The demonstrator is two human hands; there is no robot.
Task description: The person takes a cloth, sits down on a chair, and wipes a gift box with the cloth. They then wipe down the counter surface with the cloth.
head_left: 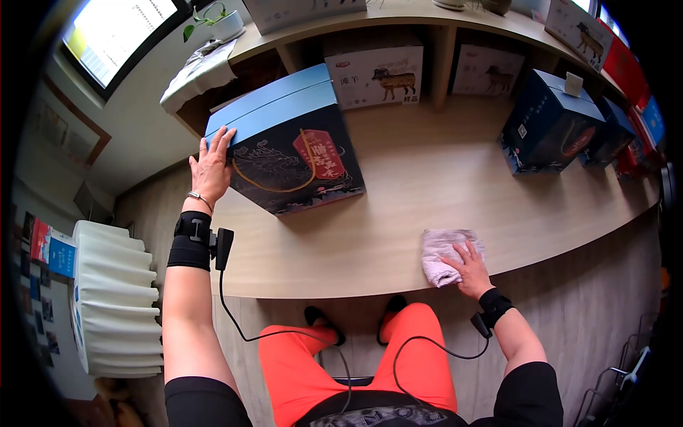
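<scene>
My left hand (212, 169) rests against the upper left edge of a large dark blue gift box (281, 160) with a light blue top, a gold rope handle and a red label. Its fingers are stretched out along the box rather than wrapped round it. Near the front edge of the table, my right hand (469, 270) is on a folded pale pink cloth (440, 249), thumb and fingers pressing into it. Both wrists wear black straps with cabled devices.
The curved wooden table (398, 192) spans the view. Behind it, a shelf (445, 53) holds white cartons (373, 75) with sheep pictures. Another blue box (548, 124) stands at the right beside more boxes. A white-skirted table (114, 299) is at the left; cables hang over my legs.
</scene>
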